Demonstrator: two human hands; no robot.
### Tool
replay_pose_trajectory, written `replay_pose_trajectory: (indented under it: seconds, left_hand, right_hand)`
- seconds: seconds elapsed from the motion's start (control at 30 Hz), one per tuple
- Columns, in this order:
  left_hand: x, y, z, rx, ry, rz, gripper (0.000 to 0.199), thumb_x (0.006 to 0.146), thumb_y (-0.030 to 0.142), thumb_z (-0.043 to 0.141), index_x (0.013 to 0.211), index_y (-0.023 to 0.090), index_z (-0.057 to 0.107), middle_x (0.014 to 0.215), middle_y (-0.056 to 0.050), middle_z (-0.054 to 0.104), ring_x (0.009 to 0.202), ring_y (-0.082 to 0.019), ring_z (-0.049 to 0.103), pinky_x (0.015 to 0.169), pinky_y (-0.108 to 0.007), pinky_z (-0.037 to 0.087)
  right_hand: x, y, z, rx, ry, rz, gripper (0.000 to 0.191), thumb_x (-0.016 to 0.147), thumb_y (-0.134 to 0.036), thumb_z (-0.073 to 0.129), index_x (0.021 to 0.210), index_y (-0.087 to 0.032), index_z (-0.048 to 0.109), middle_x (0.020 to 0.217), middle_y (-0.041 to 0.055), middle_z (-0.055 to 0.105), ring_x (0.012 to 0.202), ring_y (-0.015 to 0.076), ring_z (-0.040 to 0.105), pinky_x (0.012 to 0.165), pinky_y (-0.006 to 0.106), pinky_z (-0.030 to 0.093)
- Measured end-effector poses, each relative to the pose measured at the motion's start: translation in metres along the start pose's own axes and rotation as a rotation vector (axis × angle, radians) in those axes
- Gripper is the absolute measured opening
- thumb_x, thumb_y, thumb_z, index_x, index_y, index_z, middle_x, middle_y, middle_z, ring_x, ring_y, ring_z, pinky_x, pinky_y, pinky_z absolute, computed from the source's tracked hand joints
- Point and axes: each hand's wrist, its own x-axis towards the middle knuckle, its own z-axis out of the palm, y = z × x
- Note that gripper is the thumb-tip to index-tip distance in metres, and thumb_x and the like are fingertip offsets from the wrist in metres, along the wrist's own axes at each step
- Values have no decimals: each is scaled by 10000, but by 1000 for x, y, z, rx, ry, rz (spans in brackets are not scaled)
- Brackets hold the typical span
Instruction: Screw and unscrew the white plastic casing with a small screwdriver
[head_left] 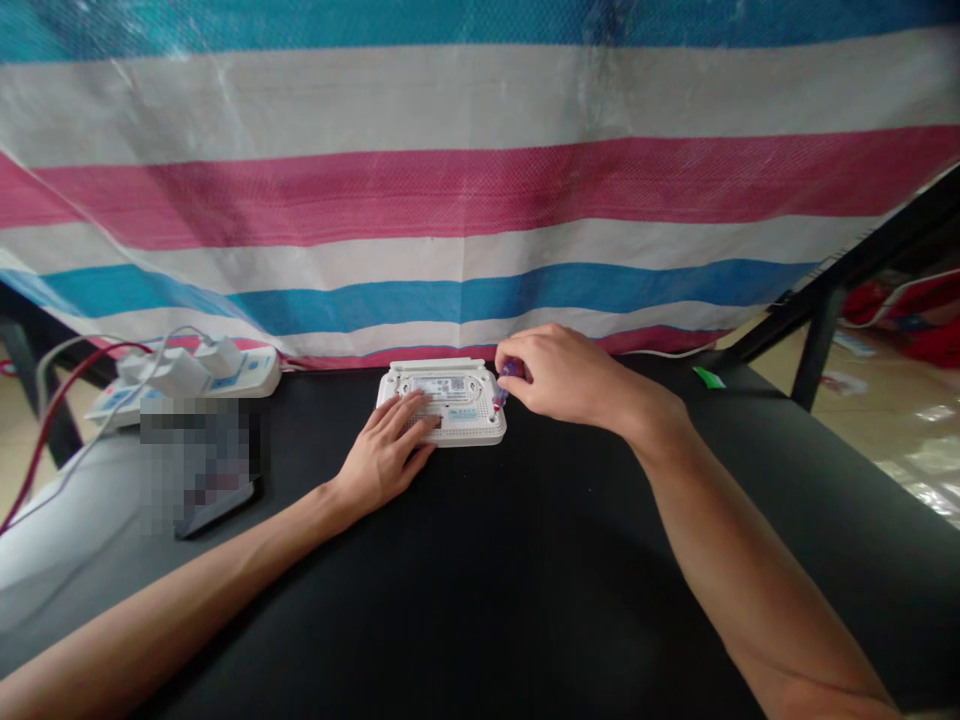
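Left hand (381, 455) lies flat, fingers spread, on white device (466, 413), far middle of table (487, 580); right hand (562, 372) grips purple tool (513, 369) at its right edge. Probably screw-turning; calls for steady pressure.

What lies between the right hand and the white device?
In the head view, a purple tool, gripped by the right hand, its lower end at the right edge of the white device.

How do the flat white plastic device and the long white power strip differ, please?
The white plastic device lies under the bare left hand; no hand touches the white power strip. The device shows a label; the strip holds white plugs. The strip slants more than the device. Both are mainly white.
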Motion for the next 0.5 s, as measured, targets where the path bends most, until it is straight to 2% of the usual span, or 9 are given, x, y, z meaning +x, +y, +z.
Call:
replay_pose_trajectory:
  seconds: [0.13,0.23,0.33,0.4,0.5]
  left_hand:
    - [-1,0,0,10,-7,-8,274,980,256,492,1214,158,596,1425,-165,522,1388,-298,436,1125,-509,415]
    - [-1,0,1,12,-4,-10,272,981,257,490,1215,164,593,1418,-162,530,1386,-294,440,1117,-508,425]
    - [-1,0,1,12,3,-11,272,981,257,488,1218,169,589,1422,-158,528,1389,-289,436,1121,-505,421]
    - [-1,0,1,10,3,-13,276,980,256,489,1222,167,588,1425,-160,524,1392,-290,432,1126,-505,416]
    - [-1,0,1,9,2,-11,276,980,255,491,1220,166,592,1423,-160,526,1388,-290,436,1125,-503,417]
  right_hand:
    - [2,0,2,-69,-25,65,275,901,-365,590,792,-154,730,782,111,738,725,223,659,609,296,379]
    - [2,0,3,-102,-35,109,376,928,-425,545,761,-148,736,753,132,732,704,233,663,604,303,389]
    - [0,0,3,-36,-53,79,279,894,-401,607,844,-167,750,813,110,748,748,225,676,634,289,413]
    - [-1,-1,1,18,-62,30,167,863,-322,651,903,-190,746,863,82,756,793,218,684,652,277,416]
    - [-1,-3,-2,29,-74,-2,116,871,-254,646,882,-184,738,873,75,757,815,215,686,658,276,411]
